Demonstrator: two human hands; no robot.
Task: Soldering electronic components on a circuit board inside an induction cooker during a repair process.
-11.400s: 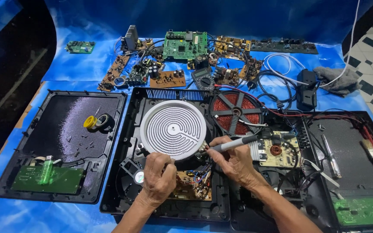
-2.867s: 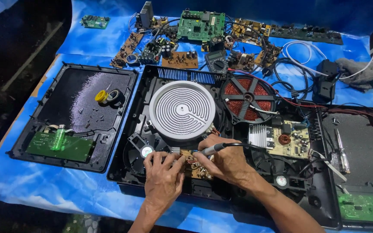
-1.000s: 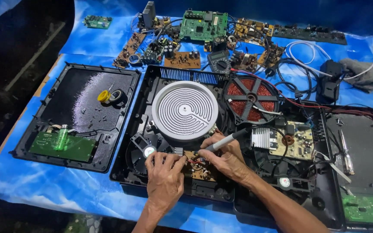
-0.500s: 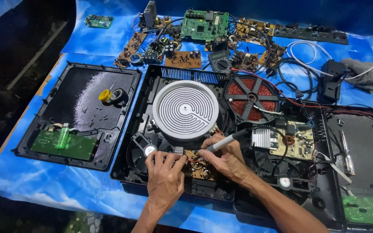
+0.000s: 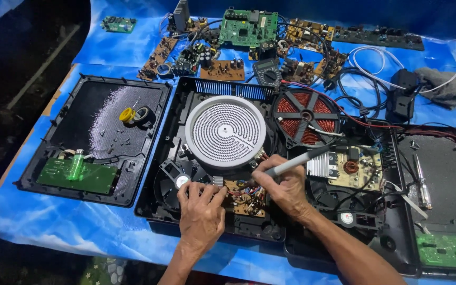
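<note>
The right hand [image 5: 286, 187] is squeezing a grey pen-shaped tool [image 5: 296, 161], its tip touching the small brown board [image 5: 244, 198] just under the fingers. The left hand [image 5: 201, 208] is holding nothing, fingers pressing beside that board. The white round coil [image 5: 225, 132] is sitting just above both hands.

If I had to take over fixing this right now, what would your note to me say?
Left hand: fingertips press on the small brown circuit board at the front of the open black cooker case.
Right hand: grip shut on a grey pen-like tool, tip down at that board.
The white round heater plate sits just behind the board, the red coil to its right.
Done: case is open, insides bare.
Left: work on the board goes on; case not closed.
</note>
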